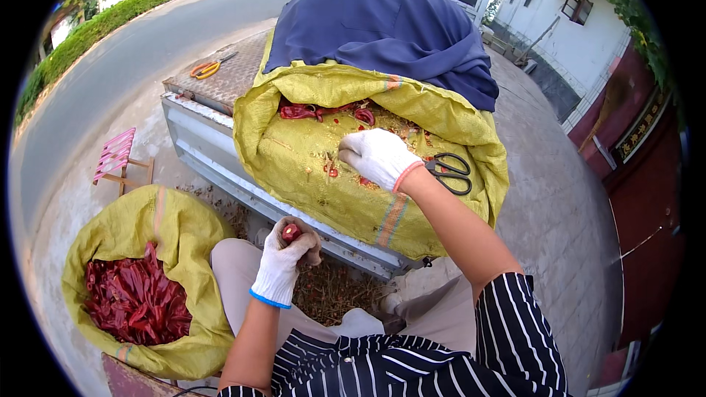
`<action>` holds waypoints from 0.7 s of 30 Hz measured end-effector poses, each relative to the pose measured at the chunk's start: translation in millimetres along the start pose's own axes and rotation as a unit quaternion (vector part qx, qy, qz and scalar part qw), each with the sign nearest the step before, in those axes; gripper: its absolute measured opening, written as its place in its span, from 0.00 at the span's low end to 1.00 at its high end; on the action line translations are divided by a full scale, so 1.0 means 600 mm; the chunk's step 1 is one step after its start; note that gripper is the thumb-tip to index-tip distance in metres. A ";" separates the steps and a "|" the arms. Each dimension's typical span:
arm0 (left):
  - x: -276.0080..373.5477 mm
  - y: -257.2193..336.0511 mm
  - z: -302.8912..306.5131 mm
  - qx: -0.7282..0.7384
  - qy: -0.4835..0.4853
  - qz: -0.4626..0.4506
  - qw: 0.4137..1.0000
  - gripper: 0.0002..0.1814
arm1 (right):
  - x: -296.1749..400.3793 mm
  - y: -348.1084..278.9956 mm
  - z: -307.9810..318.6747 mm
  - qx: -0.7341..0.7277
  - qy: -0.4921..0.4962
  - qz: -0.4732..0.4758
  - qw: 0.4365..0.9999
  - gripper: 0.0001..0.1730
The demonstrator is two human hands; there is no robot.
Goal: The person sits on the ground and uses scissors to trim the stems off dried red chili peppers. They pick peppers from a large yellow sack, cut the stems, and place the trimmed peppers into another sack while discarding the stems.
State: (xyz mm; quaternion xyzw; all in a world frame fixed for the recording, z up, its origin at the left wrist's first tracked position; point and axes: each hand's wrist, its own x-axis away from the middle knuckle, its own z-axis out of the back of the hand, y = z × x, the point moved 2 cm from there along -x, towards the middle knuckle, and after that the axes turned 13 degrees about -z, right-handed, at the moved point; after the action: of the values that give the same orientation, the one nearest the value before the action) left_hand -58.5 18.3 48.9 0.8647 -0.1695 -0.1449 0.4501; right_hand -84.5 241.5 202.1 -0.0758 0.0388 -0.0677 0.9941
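My left hand (287, 256), in a white knit glove with a blue cuff, is closed around a dried red chili pepper (290, 232) whose pale cut end faces up. My right hand (378, 157), in a white glove with a pink cuff, is over the open yellow woven sack (287, 149). Its fingers are curled together, and whatever may lie between them is hidden. Seeds, stem bits and red scraps lie around it on the sack cloth. Black-handled scissors (453, 172) rest just right of that hand. Several red chili peppers (298, 112) show inside the sack's mouth.
A second yellow sack (204, 226), full of red chili peppers (138, 300), stands at my left. Dark blue cloth (375, 16) covers the first sack on the truck bed (220, 116). Orange-handled scissors (207, 70) lie there. A pink-strapped folding stool (118, 160) stands left.
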 end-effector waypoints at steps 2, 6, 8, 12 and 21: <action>0.001 -0.011 0.015 0.007 0.000 0.028 1.000 0.12 | -0.073 -0.006 -0.033 0.010 0.127 0.033 0.991 0.14; 0.012 -0.045 0.037 0.019 0.006 0.058 0.998 0.10 | -0.173 -0.052 -0.075 0.074 0.114 0.071 0.988 0.17; 0.018 -0.060 0.045 0.018 0.010 0.069 0.997 0.10 | -0.202 -0.046 -0.088 0.122 0.112 0.015 0.986 0.18; 0.019 -0.080 0.078 0.033 0.051 0.074 0.995 0.09 | -0.233 -0.024 -0.090 0.145 0.038 -0.037 0.988 0.15; -0.004 -0.088 0.062 0.026 0.045 0.013 0.999 0.07 | -0.076 0.032 -0.041 0.004 0.090 -0.031 0.995 0.17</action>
State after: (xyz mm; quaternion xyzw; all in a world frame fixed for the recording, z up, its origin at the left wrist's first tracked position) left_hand -67.1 20.7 -14.7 0.8794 -0.1641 -0.0952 0.4367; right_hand -129.4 263.3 178.1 -0.0669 0.1259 -0.1053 0.9842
